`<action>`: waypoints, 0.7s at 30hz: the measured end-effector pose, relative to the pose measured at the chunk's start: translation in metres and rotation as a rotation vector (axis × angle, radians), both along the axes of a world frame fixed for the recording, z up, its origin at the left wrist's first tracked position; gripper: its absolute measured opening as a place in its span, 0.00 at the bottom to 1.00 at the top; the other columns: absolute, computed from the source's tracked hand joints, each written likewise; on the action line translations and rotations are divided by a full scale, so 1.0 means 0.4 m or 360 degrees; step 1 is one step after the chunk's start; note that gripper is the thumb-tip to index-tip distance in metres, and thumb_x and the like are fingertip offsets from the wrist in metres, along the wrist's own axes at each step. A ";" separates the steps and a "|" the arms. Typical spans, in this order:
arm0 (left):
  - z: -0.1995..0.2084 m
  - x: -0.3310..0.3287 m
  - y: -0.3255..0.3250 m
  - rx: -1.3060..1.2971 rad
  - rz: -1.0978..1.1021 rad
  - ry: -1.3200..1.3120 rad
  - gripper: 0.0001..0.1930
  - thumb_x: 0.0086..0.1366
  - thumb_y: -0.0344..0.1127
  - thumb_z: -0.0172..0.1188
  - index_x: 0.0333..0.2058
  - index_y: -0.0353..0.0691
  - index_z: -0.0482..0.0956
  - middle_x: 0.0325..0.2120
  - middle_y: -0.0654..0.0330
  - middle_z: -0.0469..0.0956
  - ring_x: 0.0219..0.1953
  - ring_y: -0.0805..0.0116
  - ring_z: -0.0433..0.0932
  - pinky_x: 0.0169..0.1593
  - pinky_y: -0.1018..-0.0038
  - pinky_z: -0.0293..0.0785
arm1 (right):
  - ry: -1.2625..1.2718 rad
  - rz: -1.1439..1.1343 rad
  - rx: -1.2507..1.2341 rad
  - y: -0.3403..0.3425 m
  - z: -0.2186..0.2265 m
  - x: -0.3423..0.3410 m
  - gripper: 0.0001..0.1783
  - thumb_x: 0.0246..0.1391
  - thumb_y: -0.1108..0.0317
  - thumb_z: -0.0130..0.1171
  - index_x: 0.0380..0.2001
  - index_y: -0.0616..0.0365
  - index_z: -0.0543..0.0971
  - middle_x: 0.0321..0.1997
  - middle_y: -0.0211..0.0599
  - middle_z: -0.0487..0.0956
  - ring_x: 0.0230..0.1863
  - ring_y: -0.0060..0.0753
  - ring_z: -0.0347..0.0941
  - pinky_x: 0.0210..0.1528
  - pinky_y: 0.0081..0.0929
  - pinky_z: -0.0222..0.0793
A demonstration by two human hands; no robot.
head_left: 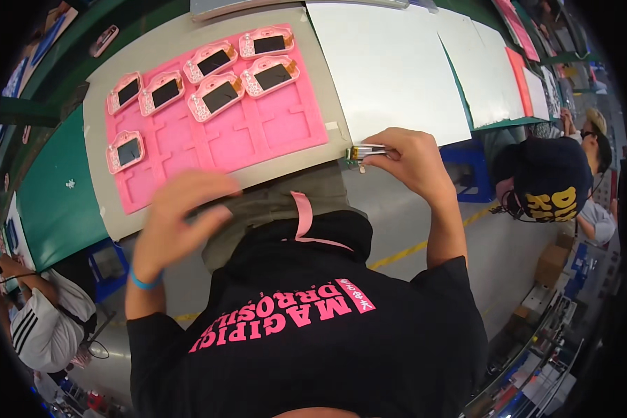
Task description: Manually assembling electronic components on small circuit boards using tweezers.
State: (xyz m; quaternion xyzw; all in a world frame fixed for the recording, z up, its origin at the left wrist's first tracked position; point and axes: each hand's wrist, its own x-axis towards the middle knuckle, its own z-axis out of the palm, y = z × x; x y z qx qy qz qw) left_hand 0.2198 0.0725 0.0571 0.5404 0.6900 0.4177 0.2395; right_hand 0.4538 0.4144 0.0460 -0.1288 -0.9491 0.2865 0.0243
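Note:
My right hand [414, 161] pinches a small green circuit board [353, 153] with a silver part and some yellow on it, between thumb and fingers, just off the table's front edge. My left hand [181, 212] is smeared by motion above the near edge of a pink foam tray [285, 126]. Its thumb and fingers are stretched apart with nothing between them. Several pink handheld game console halves [216, 97] with dark screens and orange flex cables sit in the tray's far and left recesses. One console half [126, 151] lies at the left, closest to my left hand.
The tray lies on a grey board [97, 150]. White sheets [390, 70] cover the bench to the right, and a green mat [56, 195] the left. People sit at both sides; a blue stool [467, 167] stands under the bench at right.

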 end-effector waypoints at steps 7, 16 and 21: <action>-0.081 0.204 0.097 -0.0126 -0.0298 -0.0746 0.18 0.65 0.28 0.70 0.54 0.36 0.85 0.47 0.57 0.87 0.41 0.64 0.82 0.49 0.72 0.78 | 0.0234 -0.0437 -0.1223 -0.117 -0.016 -0.010 0.13 0.63 0.71 0.70 0.49 0.62 0.85 0.25 0.25 0.77 0.22 0.14 0.63 0.27 0.16 0.58; -0.159 0.246 0.170 0.0378 0.0574 -0.1001 0.18 0.62 0.23 0.72 0.51 0.34 0.83 0.36 0.61 0.84 0.33 0.74 0.78 0.39 0.79 0.75 | 0.0294 -0.0528 -0.2203 -0.300 -0.112 -0.063 0.10 0.73 0.70 0.56 0.51 0.64 0.80 0.25 0.24 0.74 0.22 0.12 0.63 0.24 0.12 0.52; -0.184 0.240 0.138 0.0353 0.0742 -0.0718 0.15 0.59 0.21 0.73 0.46 0.33 0.85 0.33 0.63 0.83 0.31 0.75 0.77 0.37 0.80 0.74 | 0.0178 -0.0601 -0.2433 -0.324 -0.167 -0.062 0.10 0.75 0.69 0.54 0.50 0.63 0.80 0.25 0.25 0.74 0.22 0.12 0.62 0.23 0.12 0.50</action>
